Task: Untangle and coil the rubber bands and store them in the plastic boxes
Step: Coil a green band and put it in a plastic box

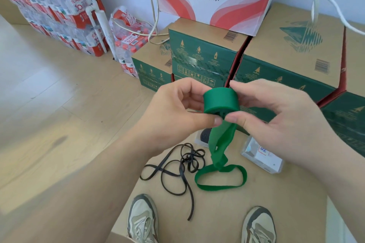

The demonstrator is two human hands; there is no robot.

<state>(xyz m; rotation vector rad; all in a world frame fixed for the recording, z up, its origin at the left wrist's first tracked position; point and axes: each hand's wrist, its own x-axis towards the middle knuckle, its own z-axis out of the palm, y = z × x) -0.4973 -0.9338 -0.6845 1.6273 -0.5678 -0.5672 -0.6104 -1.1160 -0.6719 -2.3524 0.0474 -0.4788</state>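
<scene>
Cartons [201, 53] behind; tangled black band [183, 165], plastic box [262, 157] below; left hand [173, 108], right hand [276, 118] pinch green band [220, 100].

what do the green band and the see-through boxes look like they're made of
Green band: probably rubber or elastic, matte; it winds into a tight coil and its tail hangs limp. Plastic boxes: seemingly hard clear plastic, glossy; glare on the walls, contents visible inside.
</scene>
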